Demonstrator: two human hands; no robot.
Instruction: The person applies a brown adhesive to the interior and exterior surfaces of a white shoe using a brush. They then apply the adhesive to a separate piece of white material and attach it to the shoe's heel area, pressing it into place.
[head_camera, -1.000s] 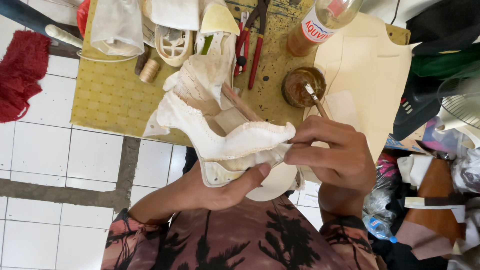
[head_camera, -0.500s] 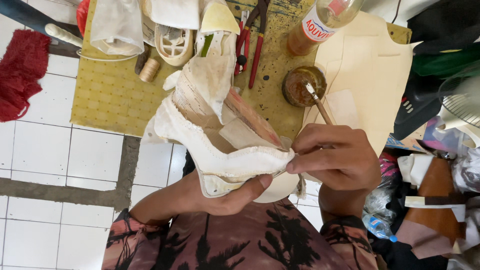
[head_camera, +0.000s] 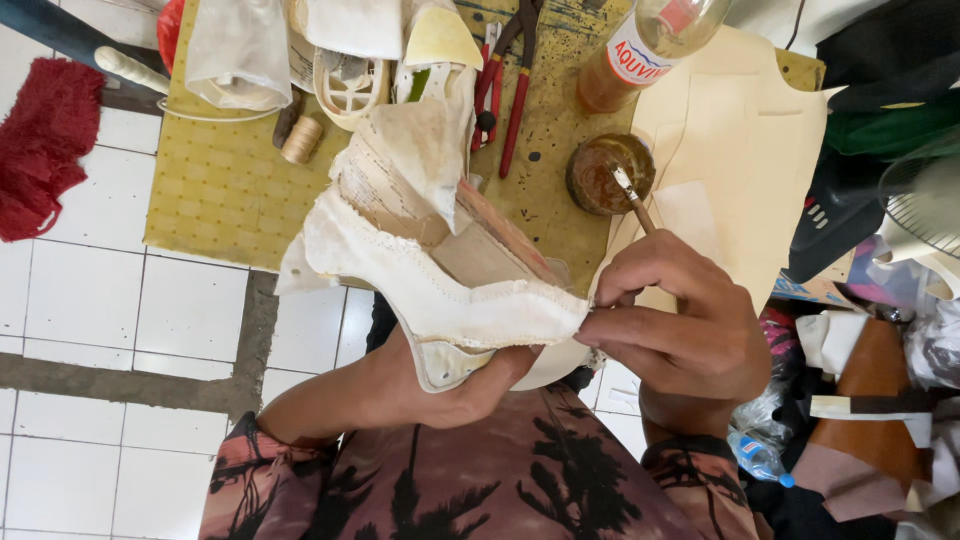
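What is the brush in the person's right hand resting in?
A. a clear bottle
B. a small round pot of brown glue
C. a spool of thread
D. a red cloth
B: the brush held by the right hand has its tip in the small round brown pot on the table.

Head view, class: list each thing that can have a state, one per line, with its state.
Left hand: gripping the shoe from below.
Right hand: pinching the shoe's fabric edge, brush held too.
Shoe: unfinished, held tilted, raw edges.
Brush: tip over the pot.
Pot: open, brown glue inside.
Pliers: lying on the bench.
Bottle: lying tilted.
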